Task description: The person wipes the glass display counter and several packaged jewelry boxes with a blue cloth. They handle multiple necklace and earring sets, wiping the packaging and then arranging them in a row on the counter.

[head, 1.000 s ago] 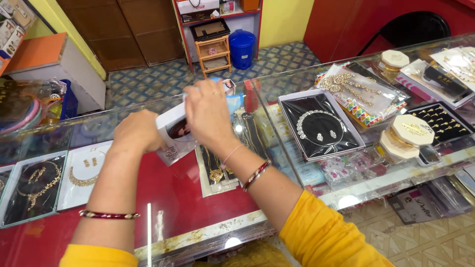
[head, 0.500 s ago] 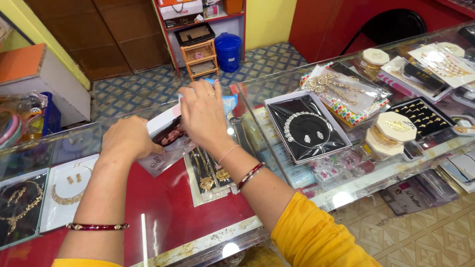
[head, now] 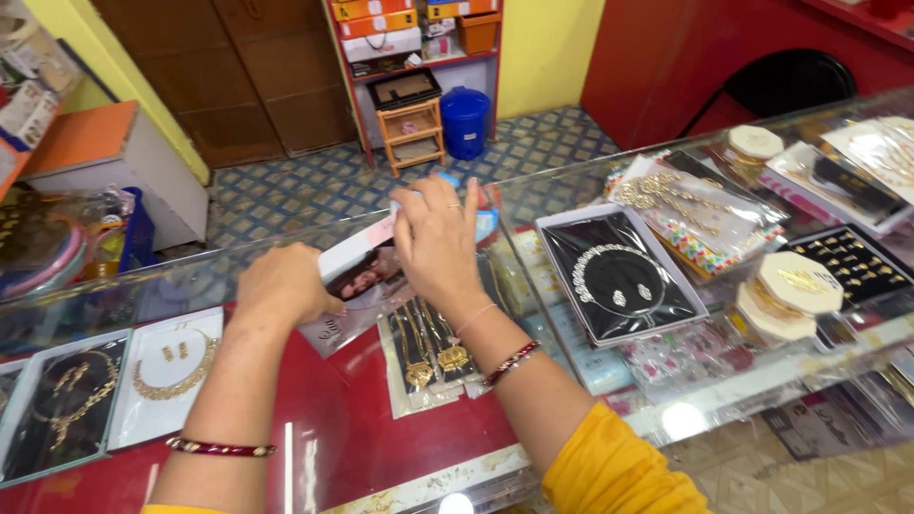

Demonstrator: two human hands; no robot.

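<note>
A flat white cardboard jewellery box with a printed picture on its lid (head: 357, 276) lies tilted on the glass counter top (head: 571, 190), held between both hands. The left hand (head: 281, 286) curls over the box's near-left end, fingers closed on its edge; the right hand (head: 436, 243) lies across its far-right end, palm down, fingers bent over the top edge — how far they wrap around it cannot be told. A ring shows on one right finger, and a red bangle sits on each wrist.

Just under the right wrist, clear plastic packets of gold pendant chains (head: 428, 357) lie on the glass. To the right sits an open tray with black lining holding a silver-stone necklace set (head: 617, 281), wrapped in clear film. Well to the left — below the glass — a white card carries a gold necklace and earrings (head: 169, 376).
</note>
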